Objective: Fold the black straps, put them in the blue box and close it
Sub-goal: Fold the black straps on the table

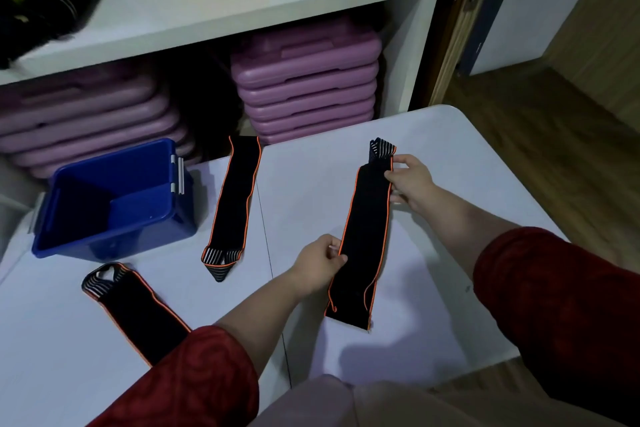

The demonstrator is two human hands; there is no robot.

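Observation:
Three black straps with orange edging lie on the white table [433,156]. The right strap [363,236] lies stretched out, striped end far. My right hand [412,182] pinches its far right edge near the striped end. My left hand [320,262] pinches its left edge near the middle. A middle strap [235,198] lies flat, its far end hanging over the table's back edge. A left strap [138,315] runs under my left sleeve. The blue box [114,198] stands open at the far left, tilted, and looks empty. No lid is in sight.
A white shelf unit [221,14] stands behind the table, with stacks of purple cases [308,87] below and bright folded items above. A wooden door [464,21] and wood floor are to the right. The table's right edge is close to my right arm.

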